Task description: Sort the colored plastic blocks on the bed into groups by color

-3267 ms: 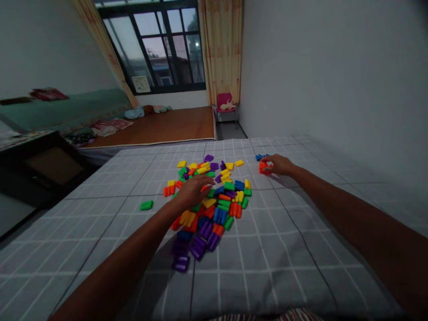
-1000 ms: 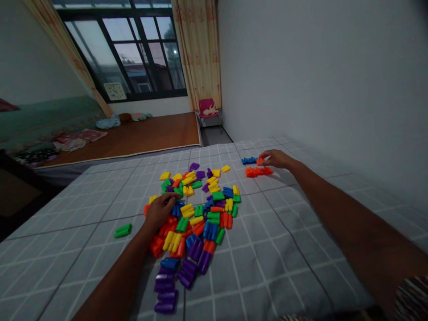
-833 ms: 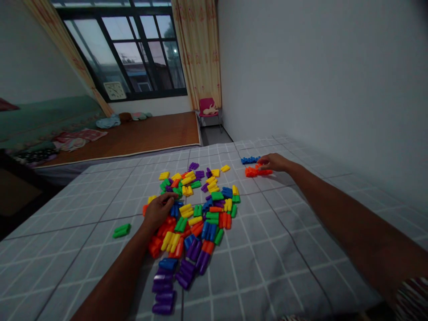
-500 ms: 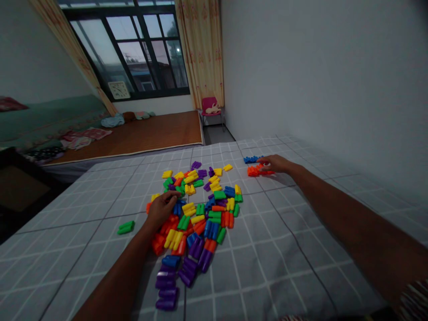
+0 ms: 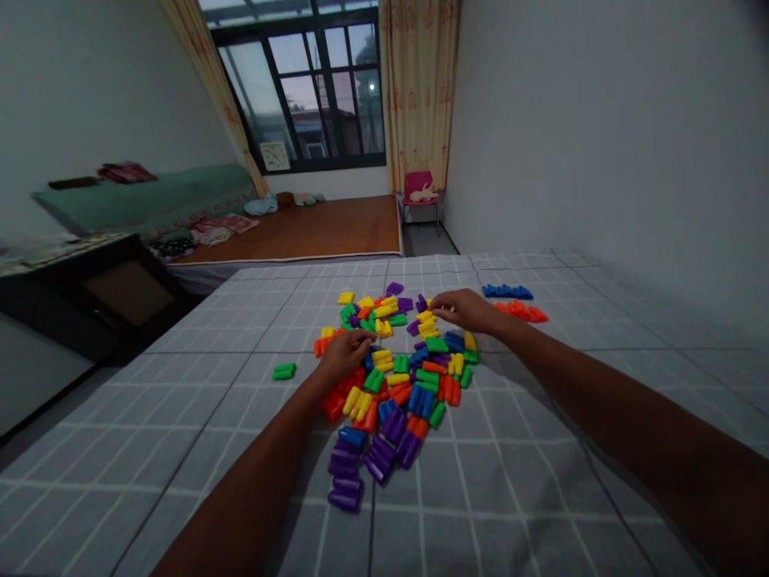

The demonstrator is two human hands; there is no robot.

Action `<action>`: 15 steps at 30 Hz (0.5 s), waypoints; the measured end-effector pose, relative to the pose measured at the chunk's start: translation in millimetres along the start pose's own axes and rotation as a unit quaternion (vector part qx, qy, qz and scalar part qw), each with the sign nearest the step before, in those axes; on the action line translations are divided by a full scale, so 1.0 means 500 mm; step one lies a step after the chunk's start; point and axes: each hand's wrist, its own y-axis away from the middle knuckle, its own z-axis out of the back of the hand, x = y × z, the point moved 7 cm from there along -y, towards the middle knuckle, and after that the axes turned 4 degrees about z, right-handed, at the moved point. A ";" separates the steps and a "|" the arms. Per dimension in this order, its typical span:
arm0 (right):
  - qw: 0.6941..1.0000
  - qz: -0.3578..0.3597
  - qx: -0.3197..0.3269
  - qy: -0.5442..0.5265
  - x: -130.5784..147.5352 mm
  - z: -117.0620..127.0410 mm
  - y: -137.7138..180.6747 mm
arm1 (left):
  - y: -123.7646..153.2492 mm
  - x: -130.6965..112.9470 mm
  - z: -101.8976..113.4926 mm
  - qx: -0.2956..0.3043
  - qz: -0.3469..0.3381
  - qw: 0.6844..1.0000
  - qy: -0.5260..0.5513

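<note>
A pile of coloured plastic blocks (image 5: 396,377) in yellow, green, orange, blue and purple lies on a grey checked bedspread (image 5: 529,481). My left hand (image 5: 342,357) rests on the pile's left side with its fingers curled among the blocks. My right hand (image 5: 462,308) reaches to the far right of the pile, fingers bent down onto yellow and purple pieces. Beyond it lie a row of blue blocks (image 5: 508,292) and a row of orange blocks (image 5: 520,311), set apart from the pile. What either hand holds is hidden.
A lone green block (image 5: 283,371) lies left of the pile. A white wall runs along the right side. Past the bed's far edge are a wooden platform (image 5: 300,228), a small pink chair (image 5: 419,188), a window and a dark cabinet (image 5: 90,296) on the left.
My right hand has left the orange row and come back left to the pile. My left hand stays on the pile's left side. The view has swung a little to the right.
</note>
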 end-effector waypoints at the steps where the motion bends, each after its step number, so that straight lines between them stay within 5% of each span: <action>1: 1.000 0.017 0.003 0.005 0.027 -0.024 -0.034 | 0.002 0.000 -0.004 0.003 -0.003 1.000 -0.002; 8: 0.995 -0.052 0.035 0.078 0.049 -0.135 -0.240 | 0.009 0.001 -0.005 -0.017 -0.023 1.000 0.001; 15: 0.986 -0.036 0.150 0.062 0.046 -0.171 -0.304 | 0.011 0.005 -0.009 -0.020 -0.022 0.999 0.031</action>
